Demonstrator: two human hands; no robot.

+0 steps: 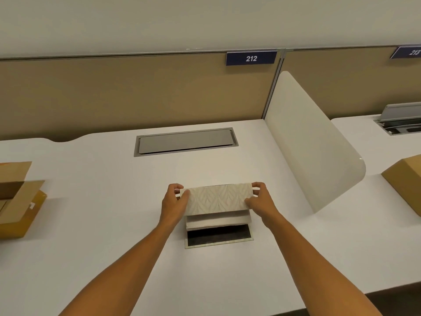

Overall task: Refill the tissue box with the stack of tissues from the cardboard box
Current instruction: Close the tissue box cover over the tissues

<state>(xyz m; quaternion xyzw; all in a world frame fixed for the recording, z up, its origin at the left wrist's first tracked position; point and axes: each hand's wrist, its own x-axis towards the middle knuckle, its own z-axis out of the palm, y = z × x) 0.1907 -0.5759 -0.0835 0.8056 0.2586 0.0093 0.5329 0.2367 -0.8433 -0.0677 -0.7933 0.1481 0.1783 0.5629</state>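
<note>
From the head camera, you had both arms stretched out over the white desk [114, 201], each hand gripping one end of the patterned tissue box [217, 198]. Your left hand [174, 200] held the left end, thumb on the near patterned face and fingers curled round the far side; your right hand [260, 198] held the right end the same way. The box was tipped with its patterned face toward you, and its lower side stood open. A white stack of tissues [217, 221] showed at that open side, just under the patterned face; whether it sat fully inside could not be told. Beneath it a flat panel [218, 236] with a dark inner face and pale rim lay on the desk, touching the box's near edge. The open cardboard box [16, 197] sat well apart at the left edge of the desk. A grey hatch [185, 141] was set into the desk beyond the tissue box, a pale divider [307, 142] stood to the right, and a sign [251, 58] reading 212 hung on the partition. Another carton [407, 181] rested on the next desk.
</note>
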